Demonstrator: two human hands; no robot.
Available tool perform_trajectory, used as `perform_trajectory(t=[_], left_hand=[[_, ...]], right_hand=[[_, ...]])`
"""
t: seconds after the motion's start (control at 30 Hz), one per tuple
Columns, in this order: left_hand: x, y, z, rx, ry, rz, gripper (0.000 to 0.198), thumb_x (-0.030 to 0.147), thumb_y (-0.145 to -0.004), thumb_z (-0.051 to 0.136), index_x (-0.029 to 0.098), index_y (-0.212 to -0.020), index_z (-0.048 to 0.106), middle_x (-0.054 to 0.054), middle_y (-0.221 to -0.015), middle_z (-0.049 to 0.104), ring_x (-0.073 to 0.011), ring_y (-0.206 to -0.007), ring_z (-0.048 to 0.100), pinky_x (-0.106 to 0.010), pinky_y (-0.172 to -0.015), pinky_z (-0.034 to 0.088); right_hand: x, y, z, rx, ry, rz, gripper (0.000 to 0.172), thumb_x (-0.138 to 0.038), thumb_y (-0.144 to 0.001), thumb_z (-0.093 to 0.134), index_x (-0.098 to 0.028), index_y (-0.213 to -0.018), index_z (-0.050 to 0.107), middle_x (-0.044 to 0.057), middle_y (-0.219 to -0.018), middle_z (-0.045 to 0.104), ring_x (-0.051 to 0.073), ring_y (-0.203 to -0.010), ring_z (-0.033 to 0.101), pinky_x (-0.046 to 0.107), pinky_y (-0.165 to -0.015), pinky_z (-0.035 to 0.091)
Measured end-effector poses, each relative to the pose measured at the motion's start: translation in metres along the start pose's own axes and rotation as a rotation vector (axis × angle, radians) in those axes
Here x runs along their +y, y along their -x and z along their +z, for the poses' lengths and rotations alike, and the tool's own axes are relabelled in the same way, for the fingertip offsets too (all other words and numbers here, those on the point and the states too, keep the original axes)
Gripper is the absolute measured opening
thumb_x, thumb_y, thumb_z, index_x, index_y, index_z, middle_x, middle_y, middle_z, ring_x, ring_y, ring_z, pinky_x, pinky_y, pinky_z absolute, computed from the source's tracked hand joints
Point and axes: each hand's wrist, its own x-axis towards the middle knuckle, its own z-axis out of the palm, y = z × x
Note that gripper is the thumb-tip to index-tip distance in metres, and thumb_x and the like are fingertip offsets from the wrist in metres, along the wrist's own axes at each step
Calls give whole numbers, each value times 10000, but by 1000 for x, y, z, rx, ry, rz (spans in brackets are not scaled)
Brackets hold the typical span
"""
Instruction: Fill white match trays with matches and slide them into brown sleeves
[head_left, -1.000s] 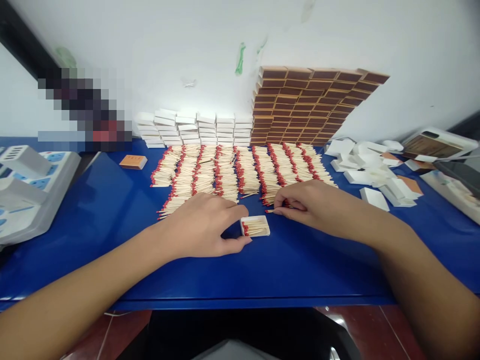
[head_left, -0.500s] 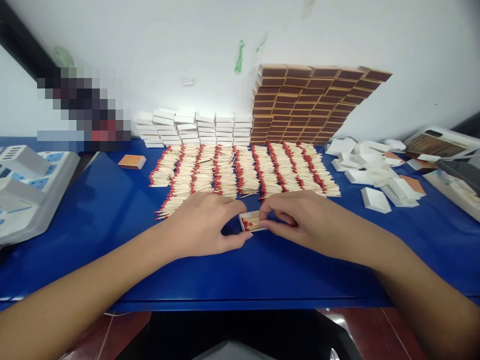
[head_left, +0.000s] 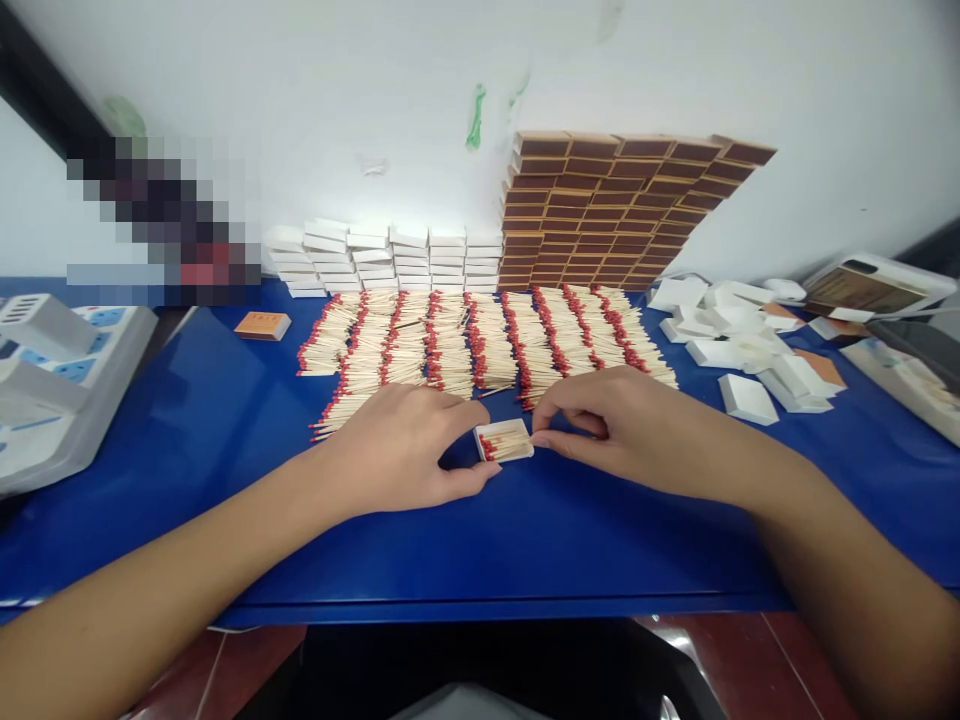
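A small white matchbox tray (head_left: 529, 451) lies on the blue table, holding matches (head_left: 513, 442) with their red heads toward the left. My left hand (head_left: 409, 445) grips the tray's left end between thumb and forefinger. At the tray's right end is my right hand (head_left: 637, 435), its thumb and forefinger pinched close together; whether anything is between the fingertips cannot be seen. Just behind both hands, loose red-headed matches (head_left: 491, 340) are spread in several rows, partly covered by my hands.
White trays (head_left: 371, 255) are stacked along the wall, left of a tall stack of brown-sided matchboxes (head_left: 600, 215). Loose white trays (head_left: 750, 398) lie at right. An orange matchbox (head_left: 262, 325) and a power strip (head_left: 112, 400) are on the left.
My right hand has drawn back from over the matches to the tray's right end, uncovering more of the matches. My left hand keeps its hold on the tray.
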Motion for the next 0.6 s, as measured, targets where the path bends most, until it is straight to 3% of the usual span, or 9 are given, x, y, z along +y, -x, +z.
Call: perform_trajectory(t=[0.6], left_hand=[[-1,0,2,-21,-17,20,304,488,-970,596,239,-1091,722,2,-918,768,-235,-853,736,-339,-685,448]], right_hand=[[-6,-5,8,-15,-62,-29,161,-314,-995,617,-235,-931,742,-27,-677,589,132,-615,518,276,-594,323]])
